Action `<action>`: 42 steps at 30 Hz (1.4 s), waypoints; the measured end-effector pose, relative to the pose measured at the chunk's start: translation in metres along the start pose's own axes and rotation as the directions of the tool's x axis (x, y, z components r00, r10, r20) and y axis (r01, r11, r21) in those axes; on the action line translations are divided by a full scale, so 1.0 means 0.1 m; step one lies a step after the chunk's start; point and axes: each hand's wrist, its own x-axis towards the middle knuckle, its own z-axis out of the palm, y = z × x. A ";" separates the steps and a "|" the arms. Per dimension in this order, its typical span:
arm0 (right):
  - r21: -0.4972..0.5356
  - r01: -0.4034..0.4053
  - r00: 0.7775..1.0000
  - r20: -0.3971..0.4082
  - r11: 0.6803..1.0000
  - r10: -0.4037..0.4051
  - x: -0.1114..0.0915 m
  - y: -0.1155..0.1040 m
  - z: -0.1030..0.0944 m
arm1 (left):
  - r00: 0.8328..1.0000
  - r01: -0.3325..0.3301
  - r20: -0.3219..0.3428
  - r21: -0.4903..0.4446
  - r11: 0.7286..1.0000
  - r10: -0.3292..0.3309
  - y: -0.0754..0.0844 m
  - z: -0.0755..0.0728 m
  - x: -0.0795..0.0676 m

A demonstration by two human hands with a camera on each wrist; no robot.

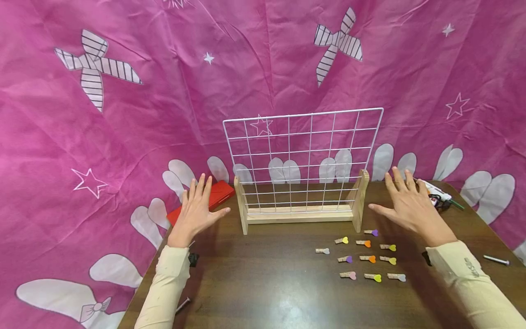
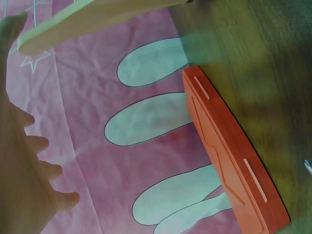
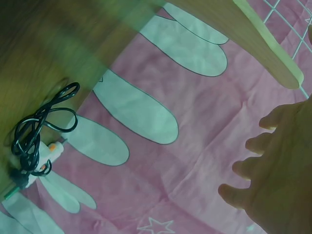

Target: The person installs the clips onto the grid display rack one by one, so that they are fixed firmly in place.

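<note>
My left hand (image 1: 197, 212) is raised with fingers spread and holds nothing, left of a white wire grid (image 1: 300, 155). On the other side, my right hand (image 1: 411, 205) is likewise raised, its fingers apart and nothing in them. The grid stands upright, leaning slightly, in a wooden stand (image 1: 300, 219) with two side posts. In front of the stand's right half lie several small wooden clothespins with coloured hearts, among them an orange-heart clothespin (image 1: 367, 259), a pink-heart clothespin (image 1: 348, 275) and a purple-heart clothespin (image 1: 345, 259). Neither hand touches the grid or the clothespins.
A red case (image 2: 229, 151) lies behind my left hand at the table's edge. Beyond my right hand is a white tool with an orange part (image 3: 46, 156) and a coiled black cord (image 3: 36, 129). A pale rod (image 1: 496, 260) lies at the right. A pink printed cloth (image 1: 185, 91) hangs behind the table.
</note>
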 end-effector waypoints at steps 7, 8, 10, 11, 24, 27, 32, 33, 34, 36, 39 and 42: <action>0.005 0.013 1.000 -0.004 1.000 -0.013 -0.02 0.00 0.03 | 1.000 0.006 0.001 0.011 1.000 -0.006 -0.03 0.02 -0.03; 0.006 0.016 1.000 -0.008 1.000 -0.016 -0.03 0.00 0.03 | 1.000 0.008 0.001 0.013 1.000 -0.008 -0.03 0.03 -0.04; 0.007 0.021 1.000 -0.014 1.000 -0.021 -0.04 0.00 0.04 | 1.000 0.008 0.004 0.013 1.000 -0.008 -0.03 0.03 -0.04; 0.007 0.023 1.000 -0.015 1.000 -0.023 -0.04 0.00 0.05 | 1.000 0.005 0.002 0.011 1.000 -0.005 -0.03 0.03 -0.04; 0.367 -0.026 0.998 0.070 0.930 0.001 0.00 0.01 -0.03 | 0.996 0.085 0.033 -0.320 0.944 -0.079 0.03 0.04 0.01; 0.464 -0.023 0.999 0.034 0.885 0.008 0.01 0.02 -0.01 | 0.995 0.102 0.033 -0.474 0.874 -0.099 0.07 0.05 0.03; 0.465 0.021 1.000 -0.017 0.885 -0.015 0.00 0.04 0.13 | 0.997 0.054 -0.007 -0.615 0.786 -0.074 0.10 0.11 0.07; 0.454 0.027 1.000 -0.013 0.890 -0.024 -0.02 0.05 0.17 | 0.997 0.048 -0.011 -0.633 0.773 -0.071 0.10 0.13 0.08; 0.443 0.031 0.999 -0.004 0.896 -0.033 -0.03 0.06 0.22 | 0.998 0.041 -0.016 -0.647 0.762 -0.068 0.10 0.15 0.08; 0.424 0.032 0.998 0.033 0.905 -0.050 -0.06 0.10 0.30 | 0.998 0.029 -0.021 -0.671 0.741 -0.059 0.12 0.18 0.10; 0.409 0.041 0.991 0.101 0.912 -0.090 -0.11 0.14 0.42 | 0.999 0.020 -0.019 -0.706 0.708 -0.047 0.17 0.20 0.10; 0.404 0.063 0.975 0.170 0.913 -0.143 -0.15 0.15 0.50 | 0.999 0.021 -0.001 -0.744 0.668 -0.032 0.27 0.15 0.10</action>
